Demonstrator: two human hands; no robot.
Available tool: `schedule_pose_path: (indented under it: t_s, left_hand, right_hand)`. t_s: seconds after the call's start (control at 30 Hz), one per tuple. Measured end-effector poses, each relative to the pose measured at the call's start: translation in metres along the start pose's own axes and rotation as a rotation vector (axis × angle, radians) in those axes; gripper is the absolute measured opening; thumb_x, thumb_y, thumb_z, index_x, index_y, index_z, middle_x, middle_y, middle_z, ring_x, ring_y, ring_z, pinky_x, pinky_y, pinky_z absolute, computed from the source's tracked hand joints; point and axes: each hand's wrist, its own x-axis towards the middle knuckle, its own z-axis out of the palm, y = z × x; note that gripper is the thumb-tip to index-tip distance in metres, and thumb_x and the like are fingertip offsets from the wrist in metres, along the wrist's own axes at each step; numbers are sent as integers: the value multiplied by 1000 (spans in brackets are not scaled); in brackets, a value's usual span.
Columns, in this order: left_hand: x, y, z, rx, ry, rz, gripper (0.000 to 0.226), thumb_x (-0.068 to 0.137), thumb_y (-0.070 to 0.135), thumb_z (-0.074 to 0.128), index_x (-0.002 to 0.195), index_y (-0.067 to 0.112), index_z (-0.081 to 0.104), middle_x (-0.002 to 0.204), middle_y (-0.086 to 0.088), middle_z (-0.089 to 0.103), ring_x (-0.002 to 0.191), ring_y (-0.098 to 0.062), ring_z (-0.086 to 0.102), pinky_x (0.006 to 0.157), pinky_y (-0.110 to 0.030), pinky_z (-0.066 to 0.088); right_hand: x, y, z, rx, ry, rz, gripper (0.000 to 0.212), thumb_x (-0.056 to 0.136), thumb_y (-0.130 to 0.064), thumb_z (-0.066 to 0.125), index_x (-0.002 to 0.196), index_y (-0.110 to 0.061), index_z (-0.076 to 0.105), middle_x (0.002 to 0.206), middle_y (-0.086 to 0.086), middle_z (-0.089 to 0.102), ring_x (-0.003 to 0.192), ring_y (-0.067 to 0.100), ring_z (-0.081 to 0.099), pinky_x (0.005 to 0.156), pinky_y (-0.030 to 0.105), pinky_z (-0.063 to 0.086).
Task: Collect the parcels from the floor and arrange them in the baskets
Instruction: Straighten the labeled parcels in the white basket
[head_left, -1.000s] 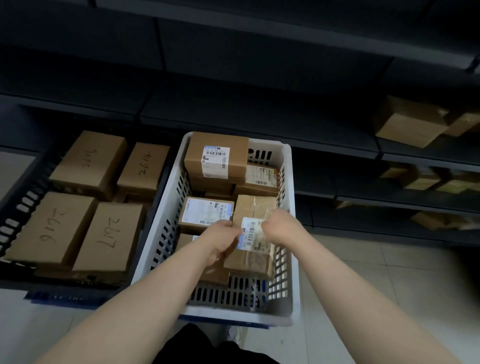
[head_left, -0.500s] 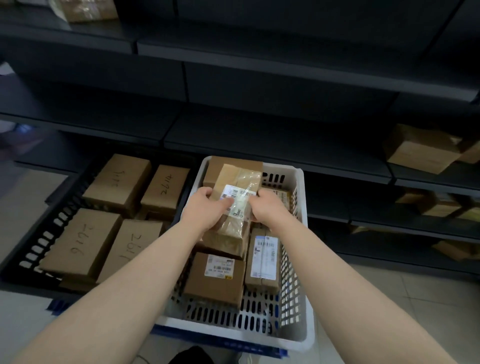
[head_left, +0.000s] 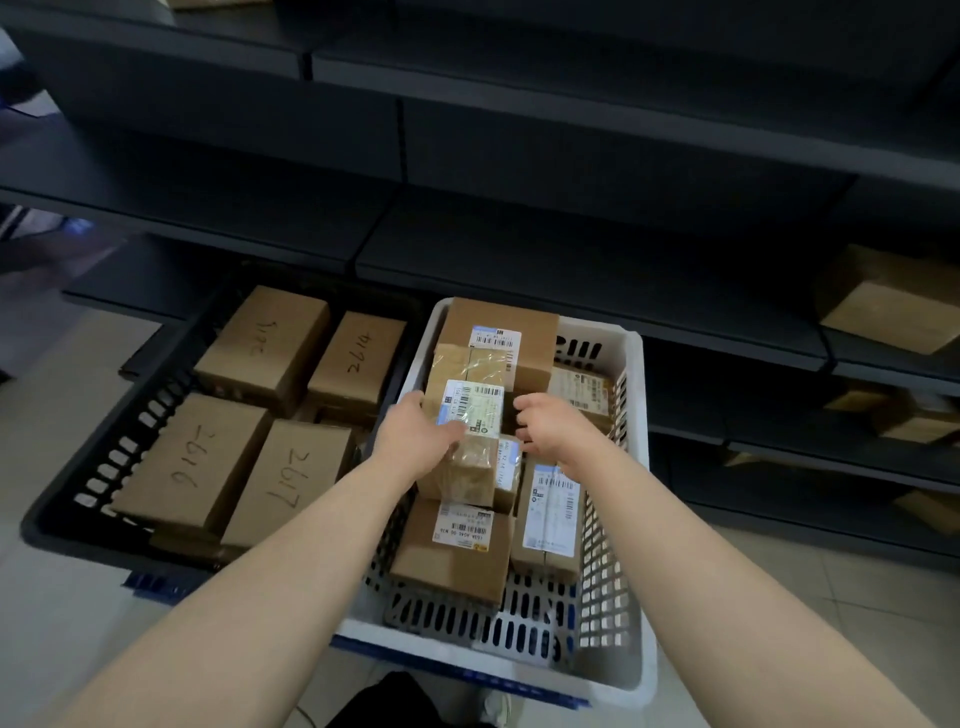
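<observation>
A white slotted basket stands on the floor and holds several brown parcels with white labels. A long taped parcel lies on top of the others in its middle. My left hand grips this parcel on its left side, thumb over the label. My right hand hovers just right of the parcel, fingers spread, not touching it. A black basket to the left holds several boxes with handwritten numbers.
Dark metal shelving rises right behind both baskets. More brown boxes sit on the shelves at the right. Tiled floor shows to the right of the white basket and at the far left.
The taped parcel was carried from the basket's near end to the middle and laid on the other parcels. My right hand has let go of it; my left still holds it.
</observation>
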Motion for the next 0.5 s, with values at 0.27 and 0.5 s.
schedule_pose_path:
  t_s: [0.27,0.5]
  left_hand:
    - [-27,-3,14,42,-6,267,42,90,28,62,55,8,52,51,-1,55,46,-9,53,64,-24,50]
    - [-41,-26,70,375,-470,270,15,90,26,64,94,14,71,94,2,68,88,-14,63,84,-30,53]
  right_hand:
    - [10,52,-18,109,37,200,37,97,-5,44,134,-2,50,132,15,54,120,32,55,97,45,51]
    - [16,107,9,184,45,381,33,99,-8,39,128,-5,53,105,13,61,82,24,60,75,34,55]
